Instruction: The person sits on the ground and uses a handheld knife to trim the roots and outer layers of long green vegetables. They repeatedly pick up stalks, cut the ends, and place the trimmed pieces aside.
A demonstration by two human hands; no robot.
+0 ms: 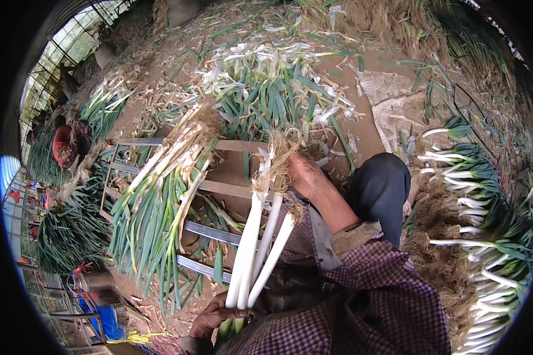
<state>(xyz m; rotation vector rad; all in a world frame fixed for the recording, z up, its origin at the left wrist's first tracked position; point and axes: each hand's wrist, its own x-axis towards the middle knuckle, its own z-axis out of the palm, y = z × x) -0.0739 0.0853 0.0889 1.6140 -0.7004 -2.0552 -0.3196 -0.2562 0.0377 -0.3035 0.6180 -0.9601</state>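
Note:
My left hand [209, 316] is closed round several long green onions [247, 251], at the point where their clean white shanks turn green. They stand tilted with their shaggy roots upward. My right hand [304, 176] is at the root end [276, 165], its fingers curled and partly hidden behind the roots and a pale strip. What exactly it grips cannot be made out. To the left, a pile of unpeeled green onions [154, 195] lies across a low metal frame [213, 232], roots away from me, green leaves toward me.
Peeled green onions [477, 204] lie in a long row on the right. Beyond the frame are a heap of stripped leaves and skins [266, 89] and a pale sheet [391, 100]. My bent knee [380, 183] is beside my right arm. Someone in red [65, 145] is at far left, near more onions [71, 236].

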